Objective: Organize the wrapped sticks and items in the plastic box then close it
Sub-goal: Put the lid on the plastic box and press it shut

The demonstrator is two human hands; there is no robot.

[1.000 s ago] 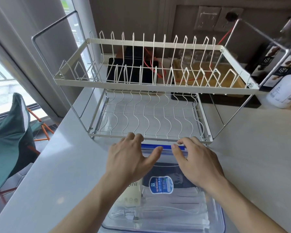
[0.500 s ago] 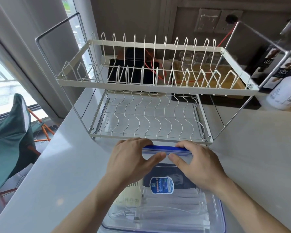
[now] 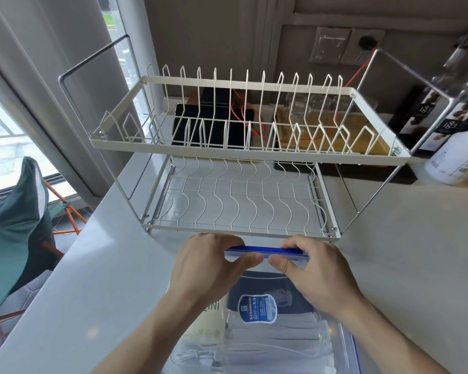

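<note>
Change: from flat and spread over the far end of the lid a second ago, now curled around the blue latch; latching under way.
Left hand: closed on the latch's left half, thumb pressing beneath.
Right hand: closed on its right half, thumb under the flap.
Plastic box: near edge of the counter, just in front of the dish rack, lid on.
Contents: wrapped sticks and packets visible through the lid.
Remaining: probably snapping the far latch down.

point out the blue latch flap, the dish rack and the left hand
blue latch flap (image 3: 270,250), head view, middle of the blue strip between the thumbs
dish rack (image 3: 243,155), head view, front rail of the upper tier
left hand (image 3: 206,261), head view, back of the hand
</note>
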